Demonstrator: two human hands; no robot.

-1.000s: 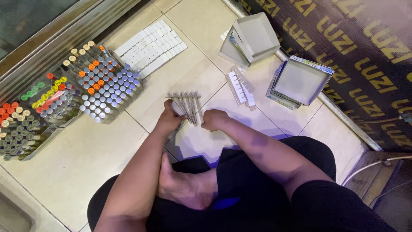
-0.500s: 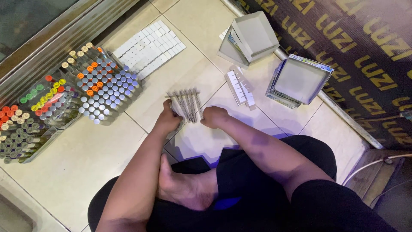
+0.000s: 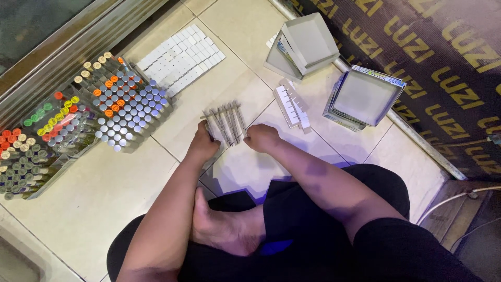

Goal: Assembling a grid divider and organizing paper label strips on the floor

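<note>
Sitting cross-legged on the tiled floor (image 3: 104,209), the person closes both hands on a row of grey strips (image 3: 225,123), left hand (image 3: 202,146) and right hand (image 3: 262,138) pinching its near corners; capped vials (image 3: 125,104) stand left of the row.

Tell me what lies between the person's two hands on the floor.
In the head view, a row of slim grey strips lies on the tiled floor between the left hand and right hand.
</note>
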